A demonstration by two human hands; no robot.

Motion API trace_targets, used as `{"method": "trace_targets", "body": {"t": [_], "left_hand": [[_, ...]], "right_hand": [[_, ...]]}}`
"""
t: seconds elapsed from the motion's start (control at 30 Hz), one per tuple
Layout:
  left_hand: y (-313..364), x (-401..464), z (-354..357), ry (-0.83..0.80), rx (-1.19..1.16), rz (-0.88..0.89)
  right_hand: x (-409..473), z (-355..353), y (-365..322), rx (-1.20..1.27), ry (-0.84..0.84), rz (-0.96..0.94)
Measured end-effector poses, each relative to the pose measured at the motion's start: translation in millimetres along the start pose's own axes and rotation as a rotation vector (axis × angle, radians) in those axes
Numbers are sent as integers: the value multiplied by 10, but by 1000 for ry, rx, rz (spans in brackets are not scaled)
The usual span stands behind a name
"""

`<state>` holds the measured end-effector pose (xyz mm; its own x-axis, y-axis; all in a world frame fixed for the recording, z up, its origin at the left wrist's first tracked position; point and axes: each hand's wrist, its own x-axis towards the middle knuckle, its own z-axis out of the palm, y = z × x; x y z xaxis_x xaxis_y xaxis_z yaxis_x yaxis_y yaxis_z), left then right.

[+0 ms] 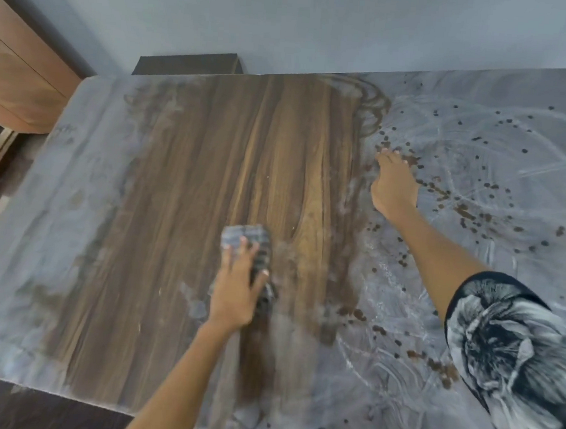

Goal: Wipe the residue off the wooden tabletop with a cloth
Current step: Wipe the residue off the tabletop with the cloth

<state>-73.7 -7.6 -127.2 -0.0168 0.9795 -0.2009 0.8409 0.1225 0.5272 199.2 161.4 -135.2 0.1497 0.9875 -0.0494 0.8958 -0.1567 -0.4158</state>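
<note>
The wooden tabletop (231,164) fills the view, with a wide brown band of bare wood grain down its middle. Grey-white dusty residue (480,154) coats the right side, dotted with dark spots and swirl marks, and a thinner grey film covers the left side. A grey cloth (250,237) lies bunched on the bare wood near the centre. My left hand (238,285) presses flat on the cloth with fingers spread. My right hand (394,185) rests on the table at the edge of the residue, fingers extended and touching the surface.
A dark box or shelf (188,65) stands behind the far table edge against the grey wall. A wooden cabinet (20,75) is at the upper left. The near table edge runs along the bottom left, with dark floor (43,412) below.
</note>
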Motion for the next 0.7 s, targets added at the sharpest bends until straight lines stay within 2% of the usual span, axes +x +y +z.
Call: {"method": "trace_targets", "body": {"t": [0.07, 0.1, 0.17, 0.23, 0.3, 0.37, 0.43, 0.53, 0.6, 0.63, 0.7], "left_hand": [[49, 102, 40, 40, 37, -174], [154, 78, 107, 31, 74, -155], [436, -144, 350, -45, 81, 96], [663, -557, 559, -226, 86, 369], [655, -801, 579, -307, 125, 476], [404, -807, 477, -275, 108, 464], [38, -763, 315, -173, 22, 383], [-343, -501, 55, 22, -24, 79], [-208, -337, 73, 91, 11, -88], [-61, -327, 154, 72, 22, -57], [268, -509, 418, -43, -14, 197]], "right_hand": [[-193, -46, -78, 3, -19, 2], [-322, -40, -115, 26, -12, -9], [-573, -10, -146, 94, -5, -11], [-804, 46, -142, 139, -10, -25], [-1002, 75, -121, 147, -6, -58], [-1176, 87, -88, 165, -7, -75], [-1345, 83, -60, 184, -17, -71], [-1551, 52, -10, 195, -4, -44], [-1653, 30, 3, 219, 21, -20], [-1699, 19, 4, 234, 26, -17], [-1764, 2, 3, 260, 28, -15]]}}
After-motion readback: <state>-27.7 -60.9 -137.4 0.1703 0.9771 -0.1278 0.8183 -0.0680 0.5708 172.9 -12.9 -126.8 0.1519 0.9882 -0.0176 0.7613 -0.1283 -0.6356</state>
